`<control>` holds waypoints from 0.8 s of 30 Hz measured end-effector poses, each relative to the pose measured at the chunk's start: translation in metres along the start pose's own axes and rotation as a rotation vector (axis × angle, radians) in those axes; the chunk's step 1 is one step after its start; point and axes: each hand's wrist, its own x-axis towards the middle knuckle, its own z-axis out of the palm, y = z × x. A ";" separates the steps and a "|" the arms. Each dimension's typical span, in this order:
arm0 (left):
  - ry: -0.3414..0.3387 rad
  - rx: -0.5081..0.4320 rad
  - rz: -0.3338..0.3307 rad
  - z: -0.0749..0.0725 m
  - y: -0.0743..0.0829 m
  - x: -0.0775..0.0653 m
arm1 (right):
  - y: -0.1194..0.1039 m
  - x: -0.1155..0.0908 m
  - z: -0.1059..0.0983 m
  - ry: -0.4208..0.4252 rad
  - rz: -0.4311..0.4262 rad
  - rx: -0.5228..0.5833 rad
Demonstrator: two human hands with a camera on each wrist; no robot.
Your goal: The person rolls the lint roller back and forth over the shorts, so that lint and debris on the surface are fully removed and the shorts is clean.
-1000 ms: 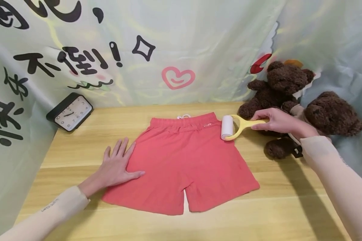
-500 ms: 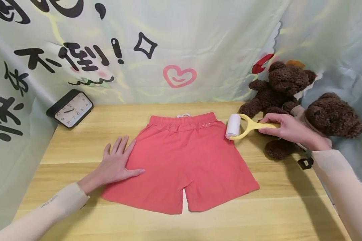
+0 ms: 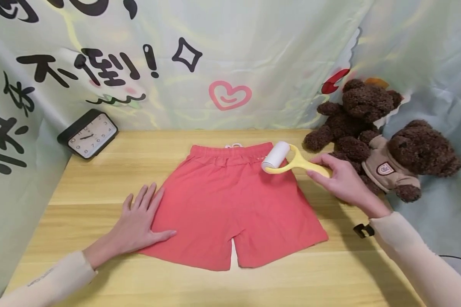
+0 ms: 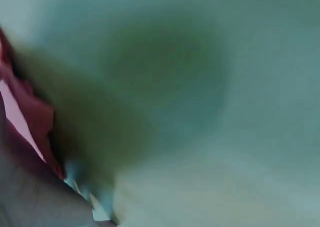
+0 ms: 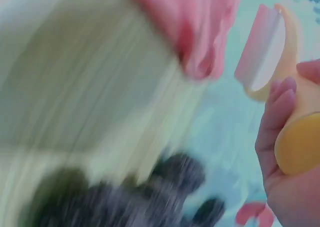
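A pair of red shorts (image 3: 223, 200) lies flat on the wooden table (image 3: 100, 192), waistband toward the back, white drawstring showing there. My right hand (image 3: 342, 179) grips the yellow handle of a lint roller (image 3: 275, 157); its white roll overlaps the right end of the waistband in the head view. In the right wrist view the roller (image 5: 262, 49) points up and away from the fingers wrapped round its handle. My left hand (image 3: 138, 221) rests with spread, straight fingers along the left edge of the shorts, thumb on the fabric. The left wrist view is mostly blurred, with a bit of red cloth (image 4: 35, 112).
Two brown teddy bears (image 3: 369, 102) sit at the back right, one in a beige shirt (image 3: 382, 164), close to the right forearm. A black-framed clock (image 3: 92, 134) stands at the back left. A printed curtain (image 3: 284, 64) hangs behind the table.
The right hand first drew the lint roller slightly right, then brought it left and nearer over the waistband, tilting it. The left hand slid a little left and toward the front.
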 end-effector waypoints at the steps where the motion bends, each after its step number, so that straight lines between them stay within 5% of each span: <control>1: 0.010 0.003 0.003 0.001 0.000 -0.004 | -0.006 -0.001 0.006 -0.004 -0.005 0.003; 15: 0.125 -0.016 0.029 0.011 -0.007 -0.043 | -0.088 0.005 0.089 -0.138 -0.015 0.169; 24: 0.175 -0.015 0.039 0.014 -0.011 -0.048 | -0.129 0.024 0.125 -0.182 -0.068 0.217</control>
